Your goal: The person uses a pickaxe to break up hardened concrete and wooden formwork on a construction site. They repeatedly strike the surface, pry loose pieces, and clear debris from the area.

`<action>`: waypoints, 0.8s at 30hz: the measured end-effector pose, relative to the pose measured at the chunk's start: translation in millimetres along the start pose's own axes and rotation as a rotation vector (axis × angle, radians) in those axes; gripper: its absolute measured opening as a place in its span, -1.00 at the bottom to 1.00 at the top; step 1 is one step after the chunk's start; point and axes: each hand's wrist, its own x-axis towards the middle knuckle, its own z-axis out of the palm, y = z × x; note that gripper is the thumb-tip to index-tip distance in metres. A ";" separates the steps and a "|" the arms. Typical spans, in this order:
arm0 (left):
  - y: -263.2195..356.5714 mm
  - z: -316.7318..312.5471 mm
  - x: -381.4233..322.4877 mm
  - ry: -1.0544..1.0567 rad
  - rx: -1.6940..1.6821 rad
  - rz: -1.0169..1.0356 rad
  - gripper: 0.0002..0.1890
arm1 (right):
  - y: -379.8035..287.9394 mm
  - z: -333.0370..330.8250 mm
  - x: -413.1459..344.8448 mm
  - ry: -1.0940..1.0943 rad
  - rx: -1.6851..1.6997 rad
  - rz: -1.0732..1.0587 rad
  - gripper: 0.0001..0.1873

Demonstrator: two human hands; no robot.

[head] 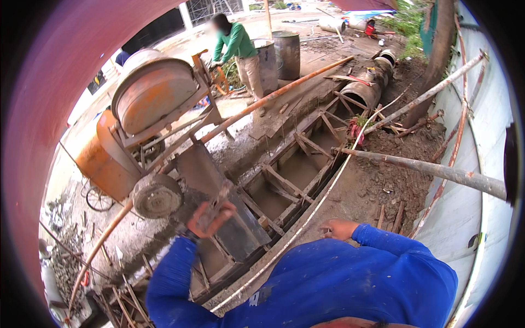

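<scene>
My left hand [211, 219], blurred by motion, is over a dark metal chute [242, 223], its fingers curled about a blurred grey-brown patch; whether that is a held thing, I cannot tell. My right hand [338, 228] is low in front of my body, fingers bent, right of a long pale rope or hose [316, 209]; its grip is unclear. Beyond the chute, wooden formwork [285, 180] with cross braces frames a trench holding wet grey-brown material [299, 166]. An orange concrete mixer [156, 96] stands at upper left, its muddy wheel [158, 196] close to my left hand.
A co-worker [236, 49] in a green top stands by the mixer and metal drums [286, 55]. A rusty pole [279, 98] slants over the trench. A steel pipe [426, 170] juts in from the right, before pale sheeting [484, 156]. Concrete pipes [363, 90] lie at the far end.
</scene>
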 end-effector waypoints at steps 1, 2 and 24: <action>6.4 -29.1 -2.1 0.044 0.190 0.021 -0.69 | 9.9 5.9 -1.3 0.005 0.011 -0.005 -0.49; 9.3 -52.4 -0.8 0.084 0.371 0.044 -0.67 | 17.3 8.4 -4.4 0.010 0.018 -0.001 -0.50; -236.2 205.7 -153.8 -0.294 0.415 -0.768 -0.55 | -200.4 -106.9 90.6 -0.220 0.054 -0.633 -0.57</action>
